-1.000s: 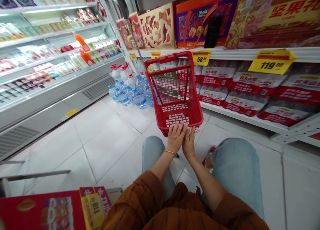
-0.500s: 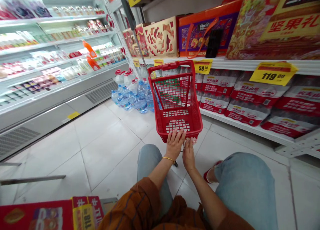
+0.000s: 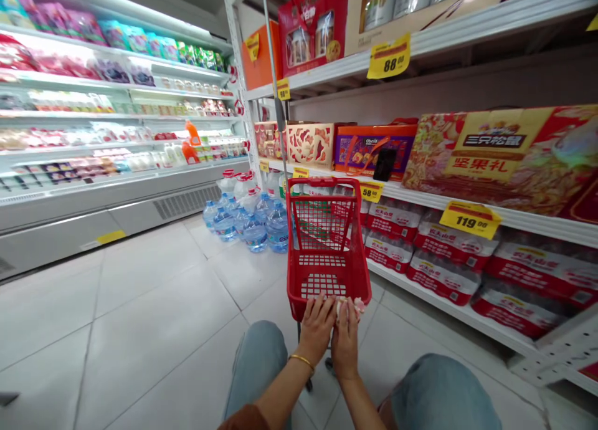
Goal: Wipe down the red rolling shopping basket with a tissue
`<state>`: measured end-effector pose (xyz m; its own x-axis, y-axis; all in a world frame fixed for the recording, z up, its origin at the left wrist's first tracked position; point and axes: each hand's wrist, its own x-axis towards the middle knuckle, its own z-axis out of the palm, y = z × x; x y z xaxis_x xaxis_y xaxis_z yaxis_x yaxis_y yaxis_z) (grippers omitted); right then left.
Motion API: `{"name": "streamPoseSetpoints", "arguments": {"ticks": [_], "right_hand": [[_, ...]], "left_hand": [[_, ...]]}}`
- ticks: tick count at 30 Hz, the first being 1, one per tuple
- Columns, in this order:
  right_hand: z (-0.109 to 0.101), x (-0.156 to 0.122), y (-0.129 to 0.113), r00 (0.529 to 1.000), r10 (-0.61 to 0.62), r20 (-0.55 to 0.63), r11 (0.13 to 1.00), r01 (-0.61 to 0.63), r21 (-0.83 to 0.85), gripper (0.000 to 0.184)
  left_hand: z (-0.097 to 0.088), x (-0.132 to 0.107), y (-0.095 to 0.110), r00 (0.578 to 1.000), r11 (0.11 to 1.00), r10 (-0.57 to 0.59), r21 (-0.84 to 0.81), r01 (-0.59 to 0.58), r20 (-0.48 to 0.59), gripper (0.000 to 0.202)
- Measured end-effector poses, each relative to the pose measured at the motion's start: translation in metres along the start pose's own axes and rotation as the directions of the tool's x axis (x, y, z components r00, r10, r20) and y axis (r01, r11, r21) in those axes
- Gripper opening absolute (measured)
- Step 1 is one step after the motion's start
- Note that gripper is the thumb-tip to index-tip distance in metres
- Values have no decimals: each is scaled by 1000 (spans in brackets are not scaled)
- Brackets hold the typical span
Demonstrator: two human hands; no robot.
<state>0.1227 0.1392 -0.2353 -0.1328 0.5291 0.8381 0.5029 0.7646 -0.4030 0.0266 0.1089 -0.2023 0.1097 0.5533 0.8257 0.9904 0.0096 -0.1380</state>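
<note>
A red plastic shopping basket (image 3: 327, 255) on a wheeled frame stands on the floor in front of my knees. Both hands are at its near rim. My left hand (image 3: 316, 323), with a gold bangle on the wrist, curls its fingers over the rim. Touching it on the right, my right hand (image 3: 346, 335) also has its fingers on the rim. A small pale pinkish thing (image 3: 355, 304) shows at the right fingertips; I cannot make out what it is. The basket looks empty.
Shelves on the right hold red gift boxes (image 3: 495, 156), packs of bottled water (image 3: 443, 262) and yellow price tags (image 3: 469, 218). Large water bottles (image 3: 250, 221) stand on the floor beyond the basket. A chilled display case (image 3: 107, 137) runs along the left. The floor is white tile (image 3: 140, 330).
The view has tilted up, bringing higher shelves into sight and dropping the red boxes at lower left out of frame. Both hands have stayed on the basket's near rim.
</note>
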Motion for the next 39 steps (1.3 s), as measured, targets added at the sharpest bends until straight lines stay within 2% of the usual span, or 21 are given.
{"name": "streamPoseSetpoints", "arguments": {"ticks": [7,12,17,23,29,34,39], "right_hand": [[26,-34,17,1000,8,-3,1000,-8,-17,61],[35,-58,28,996,37,76,998,-40,39,61],[37,-72,36,992,61,106,996,-68,59,59],[18,-60,22,996,33,85,998,-37,44,56],[-2,-26,5,997,74,-3,996,-74,40,55],[6,-12,14,997,75,35,997,-75,22,48],[20,-31,27,995,47,88,999,-49,17,51]], "left_hand": [[-4,5,2,999,999,-41,-29,41,7,37],[-7,7,1,997,997,-65,-47,66,37,38],[-7,7,-1,997,996,-54,-61,58,59,40],[-11,8,-3,996,999,-20,-36,23,89,41],[-10,5,-2,987,1000,-17,-23,21,158,46],[-10,6,-1,984,999,-33,-22,37,176,49],[-12,10,0,986,996,-52,-56,62,159,44]]}}
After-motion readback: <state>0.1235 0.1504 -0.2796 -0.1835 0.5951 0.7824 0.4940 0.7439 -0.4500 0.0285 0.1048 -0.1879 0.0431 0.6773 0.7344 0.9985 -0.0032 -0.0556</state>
